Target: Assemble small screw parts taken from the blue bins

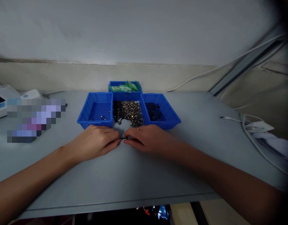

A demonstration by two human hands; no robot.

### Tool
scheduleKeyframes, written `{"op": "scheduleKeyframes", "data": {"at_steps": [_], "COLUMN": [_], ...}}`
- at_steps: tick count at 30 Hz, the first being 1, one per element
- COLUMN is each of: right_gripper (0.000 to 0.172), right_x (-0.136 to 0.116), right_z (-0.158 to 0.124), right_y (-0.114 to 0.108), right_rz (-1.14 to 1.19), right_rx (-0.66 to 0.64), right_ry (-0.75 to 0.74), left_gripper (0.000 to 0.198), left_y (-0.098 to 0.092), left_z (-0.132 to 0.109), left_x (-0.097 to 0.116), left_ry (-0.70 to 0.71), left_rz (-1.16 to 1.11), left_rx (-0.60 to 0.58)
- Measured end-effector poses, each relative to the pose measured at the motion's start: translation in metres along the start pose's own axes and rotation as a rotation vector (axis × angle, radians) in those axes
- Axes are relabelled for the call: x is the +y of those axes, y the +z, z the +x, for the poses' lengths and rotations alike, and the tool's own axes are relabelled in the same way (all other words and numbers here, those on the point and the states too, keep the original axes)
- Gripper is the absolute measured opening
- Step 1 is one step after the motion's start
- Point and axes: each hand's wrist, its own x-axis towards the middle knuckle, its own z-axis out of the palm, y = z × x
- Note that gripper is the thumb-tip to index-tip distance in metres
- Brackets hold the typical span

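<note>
My left hand [100, 139] and my right hand [146, 139] meet over the table, both in a pinch. Between their fingertips runs a thin dark bolt-like part [123, 138], one end at each hand; the fingers hide most of it. Just beyond is a heap of small metal bolt-like parts [132, 112], brassy on the right and darker on the left. The left blue bin [95, 122] has a few of these small parts on its floor, one of them a shiny bolt-like piece [103, 117]. Dark small pieces [153, 111] lie in the right blue bin [168, 120].
Green plastic packets [125, 87] fill a rear blue bin [125, 96]. A white device [0, 103] stands at far left, beside a pixelated area. White cables [249, 131] and a white cloth-like item [275, 142] lie at right. The table's front edge [111, 204] runs below.
</note>
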Motion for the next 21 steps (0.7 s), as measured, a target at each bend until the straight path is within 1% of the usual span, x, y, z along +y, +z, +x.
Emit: {"op": "scheduleKeyframes", "data": {"at_steps": [4,9,21], "right_gripper": [0.021,0.022,0.020], "right_x": [0.0013,0.0025,0.0020], "right_z": [-0.0008,-0.0013,-0.0011], "right_y": [0.0005,0.0022,0.0022], "right_rz": [-0.017,-0.048,-0.036], "right_rx": [0.019,0.052,0.036], "right_ry": [0.022,0.004,0.000], "left_gripper": [0.022,0.022,0.023], "left_y": [-0.0014,-0.0010,0.0003], "left_z": [0.0005,0.0007,-0.0001], "left_x": [0.0006,0.0007,-0.0002], "left_ry": [-0.027,-0.018,-0.023], "left_rz": [0.007,0.032,0.011], "left_rx": [0.004,0.022,0.009]}}
